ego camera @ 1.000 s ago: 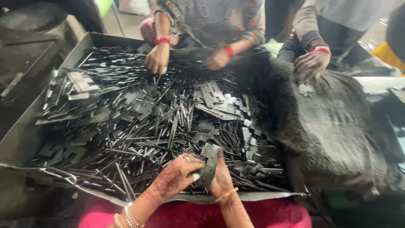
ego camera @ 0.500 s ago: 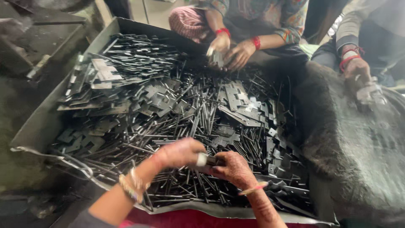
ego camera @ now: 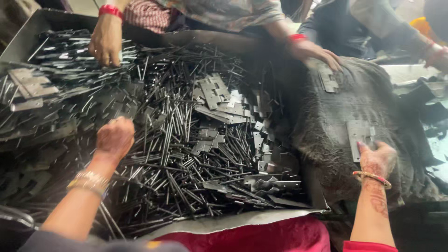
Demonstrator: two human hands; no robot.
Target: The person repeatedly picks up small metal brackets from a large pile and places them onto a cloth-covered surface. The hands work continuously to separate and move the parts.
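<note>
My left hand (ego camera: 114, 137) reaches down into a heap of thin dark metal pins (ego camera: 177, 140) in a large sheet-metal tray (ego camera: 224, 223). Its fingers are curled into the pins and hidden from view. My right hand (ego camera: 379, 159) lies out to the right on a dark shaggy cloth (ego camera: 326, 121), its fingertips holding the lower edge of a flat grey hinge plate (ego camera: 358, 133) that lies on the cloth. More hinge plates (ego camera: 212, 93) are mixed in with the pins in the middle of the tray.
Across the tray, another person's hand (ego camera: 106, 42) picks at the pins and their other hand (ego camera: 319, 53) rests by a hinge plate (ego camera: 329, 81) on the cloth. A third person's hand (ego camera: 436, 53) shows at far right. Stacked plates (ego camera: 28, 88) lie at left.
Both hands were together at the tray's near edge on one hinge plate. Now they are apart: the right has carried the plate onto the cloth, and the left has moved into the pins.
</note>
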